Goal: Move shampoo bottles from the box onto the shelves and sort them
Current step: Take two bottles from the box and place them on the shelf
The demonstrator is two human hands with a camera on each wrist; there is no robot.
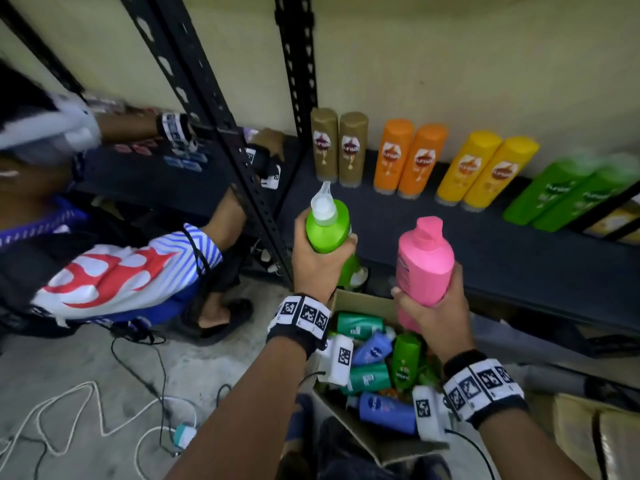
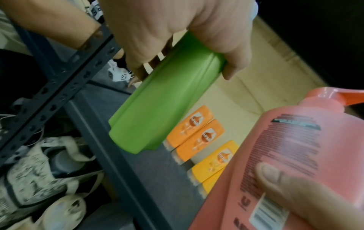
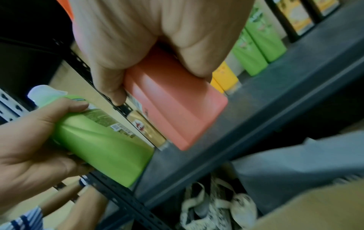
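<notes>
My left hand (image 1: 318, 268) grips a light green bottle (image 1: 329, 230) with a clear cap, held upright in front of the dark shelf (image 1: 450, 247). The same green bottle (image 2: 165, 96) fills the left wrist view under my fingers. My right hand (image 1: 436, 306) grips a pink bottle (image 1: 424, 261) above the cardboard box (image 1: 349, 299), also upright. The pink bottle (image 3: 175, 105) shows under my palm in the right wrist view. On the shelf stand pairs of gold bottles (image 1: 339, 147), orange bottles (image 1: 410, 157), yellow bottles (image 1: 485, 171) and green bottles (image 1: 568, 192).
The box holds several green and blue bottles (image 1: 374, 351). Black perforated uprights (image 1: 298, 64) frame the shelving. Another person (image 1: 104, 265) crouches at the left, reaching into the neighbouring shelf. Cables (image 1: 86, 410) lie on the floor. Shoes (image 2: 39, 171) sit under the shelf.
</notes>
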